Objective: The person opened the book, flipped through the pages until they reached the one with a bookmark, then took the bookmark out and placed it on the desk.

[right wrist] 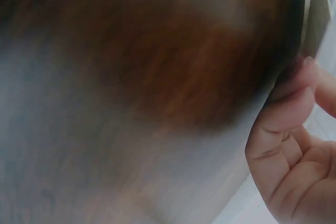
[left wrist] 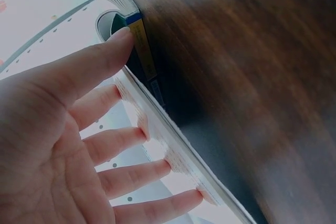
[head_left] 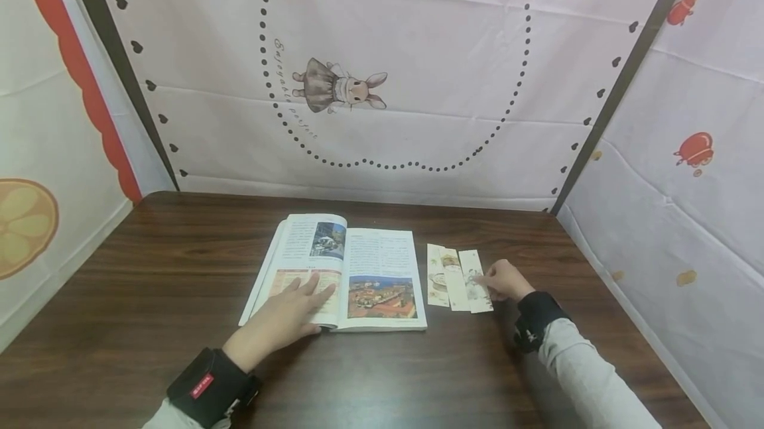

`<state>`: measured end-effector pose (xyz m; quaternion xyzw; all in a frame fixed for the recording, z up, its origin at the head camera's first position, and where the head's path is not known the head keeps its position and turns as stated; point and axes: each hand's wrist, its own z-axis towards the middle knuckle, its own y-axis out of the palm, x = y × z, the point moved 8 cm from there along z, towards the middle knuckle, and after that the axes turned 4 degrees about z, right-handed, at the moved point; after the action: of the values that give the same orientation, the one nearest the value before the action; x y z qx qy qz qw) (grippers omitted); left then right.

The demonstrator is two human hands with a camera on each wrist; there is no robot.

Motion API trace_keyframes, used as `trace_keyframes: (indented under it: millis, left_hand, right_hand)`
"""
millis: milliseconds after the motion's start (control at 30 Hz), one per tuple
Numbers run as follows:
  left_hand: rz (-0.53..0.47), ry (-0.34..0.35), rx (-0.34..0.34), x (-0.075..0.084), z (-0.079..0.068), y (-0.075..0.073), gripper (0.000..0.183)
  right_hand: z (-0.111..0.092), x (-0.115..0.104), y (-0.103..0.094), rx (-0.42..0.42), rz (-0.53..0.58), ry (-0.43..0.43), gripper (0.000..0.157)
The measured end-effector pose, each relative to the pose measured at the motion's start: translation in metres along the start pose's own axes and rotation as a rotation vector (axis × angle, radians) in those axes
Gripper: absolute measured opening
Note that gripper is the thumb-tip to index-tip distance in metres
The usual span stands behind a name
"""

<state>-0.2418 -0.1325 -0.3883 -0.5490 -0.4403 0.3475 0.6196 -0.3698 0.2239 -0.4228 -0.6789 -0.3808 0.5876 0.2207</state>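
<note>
An open book [head_left: 379,253] with text and photos on its pages lies on the table. My left hand [head_left: 290,315] rests on its left page with fingers spread and straight; in the left wrist view the fingertips press the page, and the thumb [left wrist: 100,61] is near the spine end. Right of the book lie three narrow illustrated bookmarks: a left one [head_left: 437,286], a middle one [head_left: 455,286] and a right one [head_left: 475,298], set side by side. My right hand [head_left: 506,281] pinches the right bookmark at its right edge, other fingers curled.
The dark wood table [head_left: 382,376] carries the book and bookmarks. Behind it hangs a white printed cloth [head_left: 418,31] with a rabbit figure [head_left: 340,86]; more printed cloth [head_left: 644,150] closes off the right side. Black bands [head_left: 209,386] circle both wrists.
</note>
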Motion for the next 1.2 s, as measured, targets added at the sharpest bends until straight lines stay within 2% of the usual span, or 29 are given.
trace_keyframes:
  millis: [133, 233, 400, 500, 667, 733, 767, 867, 933, 1000, 1100, 1200]
  left_hand:
    - [0.001, -0.002, 0.003, 0.000, 0.000, 0.000, 0.068]
    - [-0.001, -0.006, -0.002, 0.000, -0.001, -0.001, 0.068]
    - [-0.003, -0.005, -0.007, 0.001, -0.001, 0.000, 0.069]
    - [-0.001, 0.008, -0.004, 0.003, -0.001, 0.000, 0.069]
    - [0.004, 0.010, 0.005, 0.002, -0.001, -0.001, 0.069]
    - [0.003, 0.008, 0.004, 0.002, -0.001, -0.001, 0.069]
    - [0.002, 0.008, 0.002, 0.002, -0.001, -0.001, 0.069]
    - [-0.001, 0.008, -0.002, 0.002, 0.000, -0.001, 0.069]
    - [-0.003, 0.002, -0.003, 0.002, 0.000, -0.001, 0.069]
    - [-0.006, -0.003, -0.001, 0.001, -0.001, -0.001, 0.069]
    - [-0.024, -0.013, 0.004, 0.001, -0.001, -0.002, 0.068]
    - [-0.053, -0.019, 0.005, 0.001, 0.000, -0.003, 0.068]
  right_hand:
    - [0.001, -0.002, -0.003, -0.074, 0.112, -0.027, 0.038]
    - [0.002, -0.003, -0.004, -0.085, 0.114, -0.050, 0.040]
    - [0.004, 0.002, 0.000, -0.012, -0.035, -0.011, 0.032]
    - [0.003, 0.002, 0.003, 0.026, -0.108, 0.017, 0.034]
    - [0.002, -0.010, 0.003, 0.100, -0.201, 0.006, 0.031]
    - [0.000, -0.023, 0.005, 0.118, -0.225, -0.049, 0.026]
    - [-0.001, -0.032, 0.009, 0.117, -0.228, -0.103, 0.024]
    - [-0.014, -0.071, 0.030, 0.070, -0.234, -0.378, 0.024]
    - [-0.028, -0.096, 0.051, -0.020, -0.265, -0.549, 0.036]
    - [-0.042, -0.115, 0.071, -0.101, -0.326, -0.665, 0.055]
    - [-0.052, -0.129, 0.092, -0.204, -0.430, -0.684, 0.078]
    - [-0.054, -0.134, 0.102, -0.242, -0.505, -0.659, 0.088]
